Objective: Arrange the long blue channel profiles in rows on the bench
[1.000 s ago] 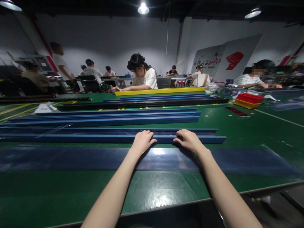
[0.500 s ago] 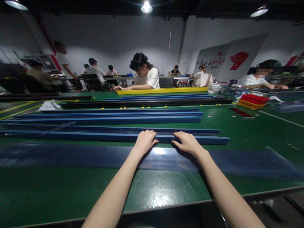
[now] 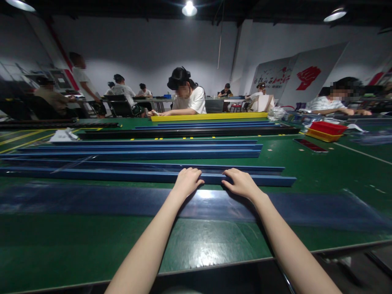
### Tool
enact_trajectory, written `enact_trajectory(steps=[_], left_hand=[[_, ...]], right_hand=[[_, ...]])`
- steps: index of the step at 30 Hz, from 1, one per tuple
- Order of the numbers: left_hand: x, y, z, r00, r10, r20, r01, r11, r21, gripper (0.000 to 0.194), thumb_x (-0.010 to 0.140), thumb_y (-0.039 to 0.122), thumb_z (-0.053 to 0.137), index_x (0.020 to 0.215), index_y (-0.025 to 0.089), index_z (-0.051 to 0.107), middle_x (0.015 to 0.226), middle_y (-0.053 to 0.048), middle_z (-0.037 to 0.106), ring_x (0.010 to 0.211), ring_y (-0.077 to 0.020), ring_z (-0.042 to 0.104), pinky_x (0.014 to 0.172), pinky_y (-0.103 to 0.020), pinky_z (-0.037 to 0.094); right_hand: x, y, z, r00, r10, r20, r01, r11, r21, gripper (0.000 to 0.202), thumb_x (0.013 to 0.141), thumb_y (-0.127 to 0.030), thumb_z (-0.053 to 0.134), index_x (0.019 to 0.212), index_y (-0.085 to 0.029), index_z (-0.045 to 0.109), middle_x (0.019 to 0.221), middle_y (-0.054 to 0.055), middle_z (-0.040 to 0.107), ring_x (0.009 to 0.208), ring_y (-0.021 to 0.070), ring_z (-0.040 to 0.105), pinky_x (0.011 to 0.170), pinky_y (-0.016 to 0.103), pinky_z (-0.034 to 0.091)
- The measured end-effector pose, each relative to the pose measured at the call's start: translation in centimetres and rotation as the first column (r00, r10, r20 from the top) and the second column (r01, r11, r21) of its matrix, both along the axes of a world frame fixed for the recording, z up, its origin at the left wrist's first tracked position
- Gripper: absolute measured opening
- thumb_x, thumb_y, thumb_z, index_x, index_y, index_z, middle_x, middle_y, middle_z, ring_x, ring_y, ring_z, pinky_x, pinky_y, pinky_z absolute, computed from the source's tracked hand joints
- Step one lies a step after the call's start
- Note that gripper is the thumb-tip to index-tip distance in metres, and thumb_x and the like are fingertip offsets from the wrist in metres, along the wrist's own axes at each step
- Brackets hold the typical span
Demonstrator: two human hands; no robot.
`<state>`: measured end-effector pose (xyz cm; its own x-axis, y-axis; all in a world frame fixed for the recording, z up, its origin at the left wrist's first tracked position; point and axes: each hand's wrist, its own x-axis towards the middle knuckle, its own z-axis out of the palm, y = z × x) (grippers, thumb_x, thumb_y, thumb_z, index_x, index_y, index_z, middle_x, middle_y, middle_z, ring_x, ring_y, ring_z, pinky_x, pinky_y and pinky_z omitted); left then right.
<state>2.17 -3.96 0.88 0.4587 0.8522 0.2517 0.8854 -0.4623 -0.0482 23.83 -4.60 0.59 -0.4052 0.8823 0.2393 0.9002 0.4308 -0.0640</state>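
**Two hands on a long blue rail**

A long blue plastic rail [image 3: 122, 175] lies flat on the green worktop [image 3: 92, 245], running from the far left across to the right. It looks stiff and light, and so long that it would likely wobble at the ends if picked up at one spot. Its smooth top could be slippery. A good place to hold it seems to be near the middle, with the hands spread apart.

The left hand [image 3: 186, 181] is stretched forward, palm down, its fingers [image 3: 196, 179] curled over the near edge of the rail. The right hand [image 3: 241, 183] sits just beside it, also palm down, fingers [image 3: 228, 176] bent over the same edge. Both hands press on the rail; I cannot tell if they squeeze it tight. Both arms reach straight out from the worktop's near edge.

Under the wrists lies a shiny see-through plastic sheet [image 3: 306, 206]. Behind the rail lie more blue rails [image 3: 153, 153]. Far to the right sits a red plastic tray [image 3: 327, 127].
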Motion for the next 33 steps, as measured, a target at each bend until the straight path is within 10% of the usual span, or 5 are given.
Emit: enact_trajectory(steps=[33], left_hand=[[0.04,0.11,0.05,1.0,0.006,-0.02,-0.006,1.0,-0.013,0.022,0.082,0.039,0.053,0.087,0.018,0.058,0.092,-0.004,0.066,0.09,-0.0222,0.059,0.072,-0.031,0.039]], right_hand=[[-0.06,0.06,-0.1,0.999,0.045,-0.018,-0.045,0.999,0.023,0.027,0.081,-0.029,0.048,0.102,-0.017,0.06,0.11,0.01,0.06,0.101,0.0194,0.054,0.083,0.028,0.041]])
